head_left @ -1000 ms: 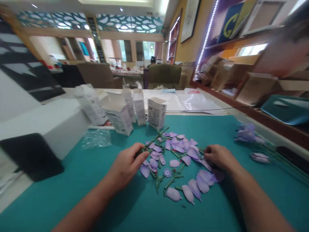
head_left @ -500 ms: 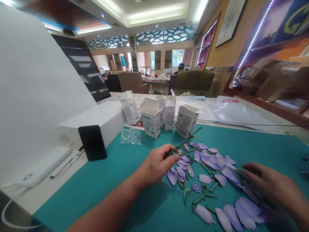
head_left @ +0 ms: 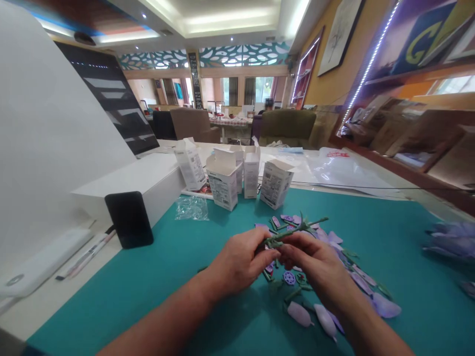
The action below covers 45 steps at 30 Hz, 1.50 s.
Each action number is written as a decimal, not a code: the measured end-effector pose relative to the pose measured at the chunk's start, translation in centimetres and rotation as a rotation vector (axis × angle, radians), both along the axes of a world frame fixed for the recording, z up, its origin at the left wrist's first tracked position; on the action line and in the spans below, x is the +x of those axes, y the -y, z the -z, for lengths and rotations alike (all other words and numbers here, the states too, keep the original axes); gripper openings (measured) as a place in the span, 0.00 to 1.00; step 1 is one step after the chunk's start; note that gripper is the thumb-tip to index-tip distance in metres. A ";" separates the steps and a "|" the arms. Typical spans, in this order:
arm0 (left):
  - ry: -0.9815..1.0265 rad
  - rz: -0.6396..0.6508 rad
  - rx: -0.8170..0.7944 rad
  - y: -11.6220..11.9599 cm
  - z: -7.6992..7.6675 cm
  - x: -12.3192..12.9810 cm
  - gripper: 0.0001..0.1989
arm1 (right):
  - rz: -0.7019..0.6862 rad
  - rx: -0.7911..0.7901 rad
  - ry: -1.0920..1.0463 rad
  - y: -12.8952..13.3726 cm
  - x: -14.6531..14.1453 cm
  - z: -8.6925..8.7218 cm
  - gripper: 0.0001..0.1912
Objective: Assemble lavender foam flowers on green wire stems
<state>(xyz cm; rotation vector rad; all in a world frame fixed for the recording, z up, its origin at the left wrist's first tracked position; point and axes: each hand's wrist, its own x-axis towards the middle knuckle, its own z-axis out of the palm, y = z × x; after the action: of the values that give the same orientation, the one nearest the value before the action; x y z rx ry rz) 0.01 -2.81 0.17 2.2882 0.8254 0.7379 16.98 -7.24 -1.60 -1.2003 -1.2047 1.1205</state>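
Note:
My left hand [head_left: 241, 262] is closed around a green plastic flower stem [head_left: 302, 226], which slants up to the right with small leaf-like spurs. Up against it, my right hand [head_left: 315, 257] has its thumb and fingers pinched together at the stem; whatever lies between those fingertips is hidden. Below and behind both hands, lilac petals [head_left: 386, 305] and short green stem pieces lie loose on the teal mat [head_left: 178, 296]. A purple openwork wheel piece [head_left: 289, 278] rests just under my hands. Closer to me lies a pale petal [head_left: 300, 314].
Several opened white boxes [head_left: 222, 185] stand at the mat's back edge, with clear plastic wrap [head_left: 192, 208] before them. A black phone [head_left: 129, 220] leans against a white box at left. Blurred lilac petals [head_left: 454, 242] lie at the far right. Clear sheeting [head_left: 345, 170] covers the back right.
My right hand has moved left from the petals on the right to meet my left hand at the stem. The stem now leans further right. The view has turned slightly right.

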 end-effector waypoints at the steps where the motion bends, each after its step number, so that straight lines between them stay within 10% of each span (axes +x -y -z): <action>1: -0.007 0.003 0.014 0.1 0.1 0.0 0.09 | -0.019 0.011 -0.011 -0.1 -0.2 -0.1 0.18; 9: -0.058 -0.140 0.127 -0.7 0.0 -0.1 0.12 | 0.360 0.036 0.488 -0.9 6.5 1.2 0.14; 14: -0.093 -0.192 0.142 -1.3 0.2 -0.1 0.12 | 0.066 -0.096 1.123 -1.1 8.1 2.9 0.08; 27: -0.077 -0.192 0.143 -1.5 0.6 0.1 0.11 | -0.293 0.255 1.357 -1.0 1.5 4.9 0.07; 45: -0.011 -0.063 0.047 -1.2 -0.2 -0.4 0.09 | -0.148 0.278 1.283 -1.4 0.9 4.6 0.08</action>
<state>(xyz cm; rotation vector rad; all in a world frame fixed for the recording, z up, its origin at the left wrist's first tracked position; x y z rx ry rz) -0.43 -1.59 0.32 2.3189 0.8978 0.7802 17.86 -5.85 -6.21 -1.6487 -2.3177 0.1201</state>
